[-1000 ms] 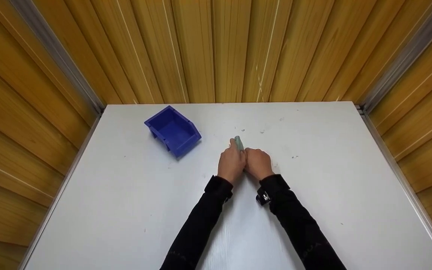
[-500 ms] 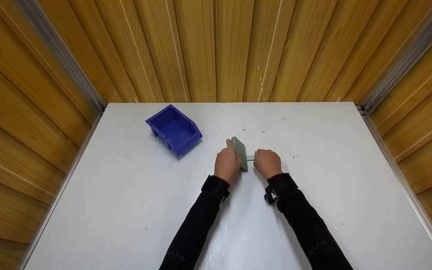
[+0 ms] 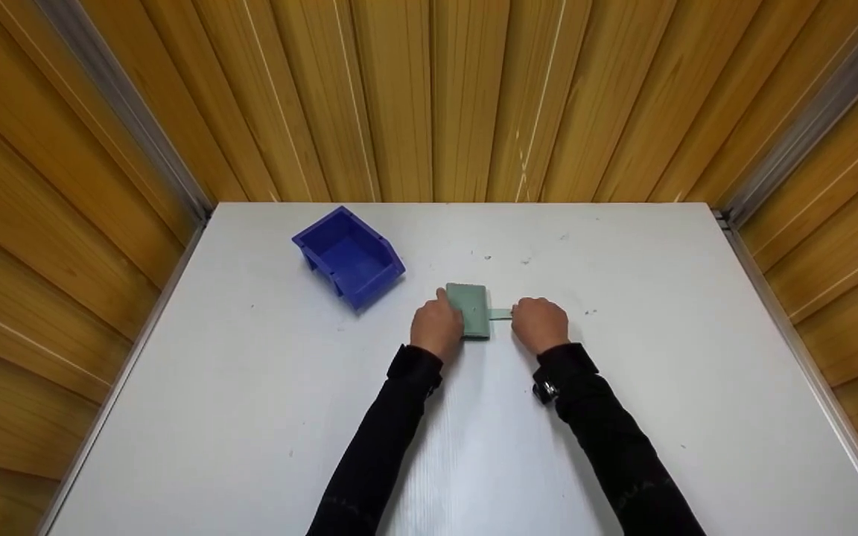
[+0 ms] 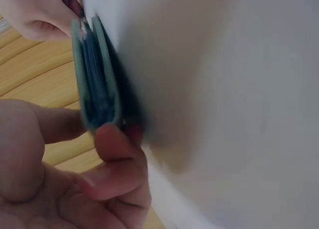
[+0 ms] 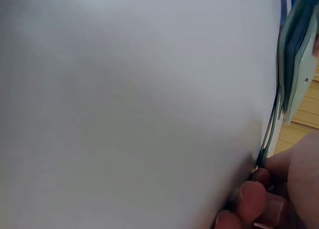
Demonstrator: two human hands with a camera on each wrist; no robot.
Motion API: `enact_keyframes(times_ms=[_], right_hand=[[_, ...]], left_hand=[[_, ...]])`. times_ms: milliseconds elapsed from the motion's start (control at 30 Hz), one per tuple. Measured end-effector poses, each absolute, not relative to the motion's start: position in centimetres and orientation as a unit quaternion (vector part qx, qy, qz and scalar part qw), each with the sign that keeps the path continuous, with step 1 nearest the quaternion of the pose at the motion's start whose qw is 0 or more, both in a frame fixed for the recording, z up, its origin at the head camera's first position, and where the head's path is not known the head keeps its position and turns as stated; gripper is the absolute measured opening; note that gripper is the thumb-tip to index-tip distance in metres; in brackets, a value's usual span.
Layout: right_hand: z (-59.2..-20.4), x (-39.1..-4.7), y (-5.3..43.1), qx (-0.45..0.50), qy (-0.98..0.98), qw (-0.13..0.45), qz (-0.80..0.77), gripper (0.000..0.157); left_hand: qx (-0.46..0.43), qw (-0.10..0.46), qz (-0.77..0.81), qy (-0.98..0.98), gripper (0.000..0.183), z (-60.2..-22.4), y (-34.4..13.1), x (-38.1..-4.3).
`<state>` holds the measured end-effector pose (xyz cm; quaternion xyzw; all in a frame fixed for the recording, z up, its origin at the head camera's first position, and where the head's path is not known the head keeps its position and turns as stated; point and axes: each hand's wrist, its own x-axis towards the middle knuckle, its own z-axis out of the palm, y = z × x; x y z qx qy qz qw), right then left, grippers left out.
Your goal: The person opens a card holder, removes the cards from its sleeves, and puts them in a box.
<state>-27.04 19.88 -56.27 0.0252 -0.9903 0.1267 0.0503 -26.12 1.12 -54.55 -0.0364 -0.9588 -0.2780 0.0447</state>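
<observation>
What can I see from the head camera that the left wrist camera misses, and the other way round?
Only the head view: the blue bin and the black sleeves.

Only the left wrist view: dark layers between the covers of the green wallet.

Both: the wallet, the left hand holding it, some of the right hand, and the white table.

The wallet [image 3: 475, 309] is seemingly tipping flatter, face up; left hand [image 3: 436, 325] and right hand [image 3: 540, 324] are parting, baring its strap [image 3: 500, 314].
</observation>
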Motion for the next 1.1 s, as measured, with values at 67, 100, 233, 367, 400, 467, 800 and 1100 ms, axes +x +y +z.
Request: enact_keyframes(times_ms=[67, 100, 233, 367, 400, 467, 800, 1100], right_hand=[[-56.3, -27.1, 19.9, 0.023, -0.991, 0.048, 0.125, 0.034], [-56.2, -27.1, 19.9, 0.024, -0.991, 0.047, 0.123, 0.034], [-56.1, -27.0, 19.9, 0.029, -0.991, 0.049, 0.120, 0.034], [-56.0, -26.8, 19.8, 0.031, -0.989, 0.055, 0.130, 0.035], [-56.0, -26.8, 19.8, 0.031, -0.989, 0.056, 0.132, 0.035], [-56.1, -26.8, 19.8, 0.031, -0.989, 0.056, 0.131, 0.033], [-56.5, -27.0, 19.5, 0.025, -0.993, 0.035, 0.114, 0.033], [-56.5, -27.0, 19.8, 0.038, -0.992, 0.059, 0.106, 0.030]], left_hand=[[-0.030, 0.039, -0.271, -0.961, 0.037, -54.6, 0.9, -26.3], [-0.028, 0.038, -0.271, -0.961, 0.036, -54.6, 0.9, -26.3], [-0.034, 0.052, -0.262, -0.963, 0.039, -54.6, 1.1, -26.5], [-0.056, 0.085, -0.244, -0.964, 0.037, -54.7, 1.9, -26.6], [-0.062, 0.090, -0.239, -0.965, 0.036, -54.8, 2.2, -26.6], [-0.068, 0.089, -0.229, -0.967, 0.038, -54.9, 2.7, -26.6], [-0.070, 0.090, -0.173, -0.978, 0.052, -55.1, 4.5, -26.2], [-0.087, 0.052, -0.185, -0.977, 0.055, -54.6, 4.1, -26.2]])
